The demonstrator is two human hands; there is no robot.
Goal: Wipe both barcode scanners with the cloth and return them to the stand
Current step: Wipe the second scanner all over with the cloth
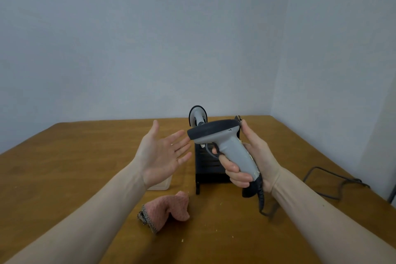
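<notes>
Your right hand [246, 165] grips the grey scanner [222, 139] by its handle, held above the desk [85, 156] before the stand [209, 167]; your left hand [165, 154] is spread, empty; the cloth [169, 210] lies on the desk below it; wiping appears not begun; next, take up the cloth.

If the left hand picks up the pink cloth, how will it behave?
The pink cloth lies crumpled in soft folds on the table, so it probably droops limply and weighs little. Its knitted texture likely grips well, not slippery.
</notes>
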